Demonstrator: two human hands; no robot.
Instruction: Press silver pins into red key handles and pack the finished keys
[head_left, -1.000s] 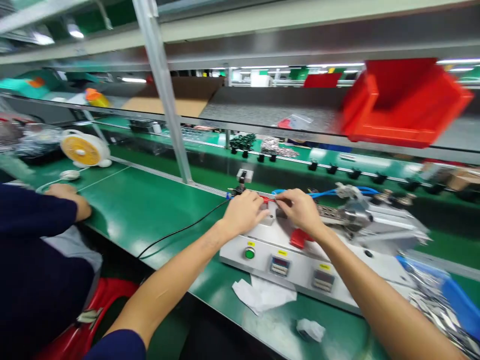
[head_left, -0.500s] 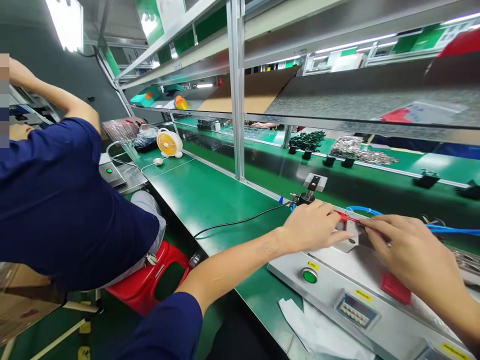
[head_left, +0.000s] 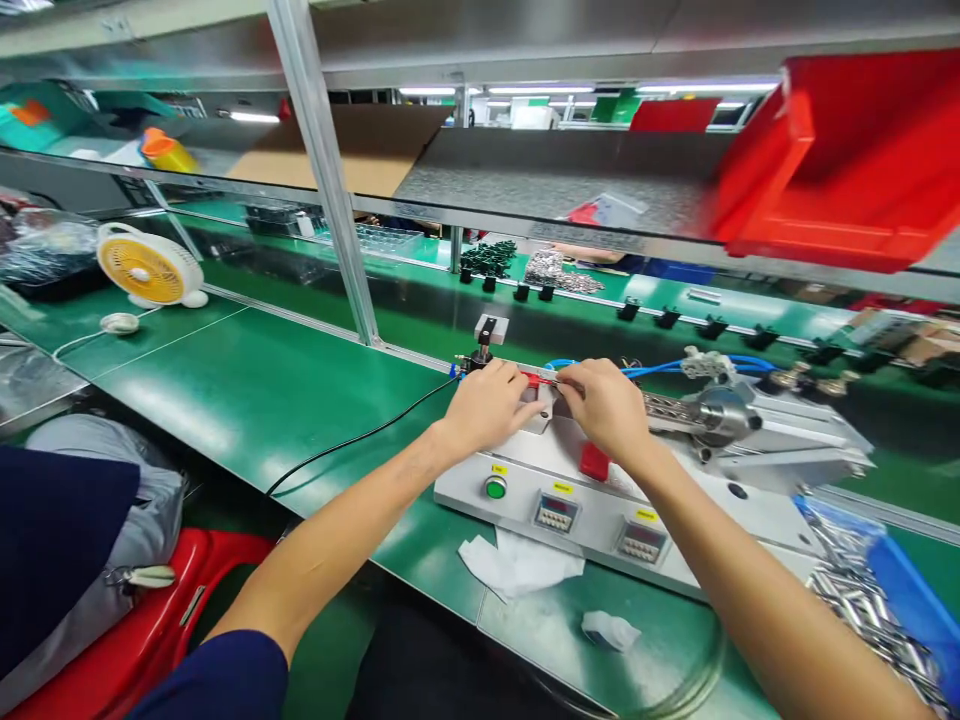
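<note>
My left hand (head_left: 491, 405) rests over the left end of a grey metal bench machine (head_left: 465, 485), thumb stretched out apart from the bent fingers. Its fingertips lie beside a small red piece (head_left: 534, 380) above a metal block (head_left: 538, 418). Facing it, my right hand (head_left: 609, 405) is closed in a pinch on the thin end of this red piece; the exact kind is too small to tell. Just behind my left hand stands a black post with a metal head (head_left: 490, 330). A red block (head_left: 594, 461) sits on the machine below my right hand.
A blue bin (head_left: 911, 590) with metal parts stands at the right. White paper (head_left: 521, 562) lies before the machine. A black cable (head_left: 352, 440) crosses the green bench (head_left: 300, 370). A fan (head_left: 150, 265) stands left, near a seated person (head_left: 60, 540); a red bin (head_left: 847, 170) hangs above.
The view has swung to the right, bringing the blue bin, the red bin and the machine's right end into sight. Both hands keep their places at the red piece.
</note>
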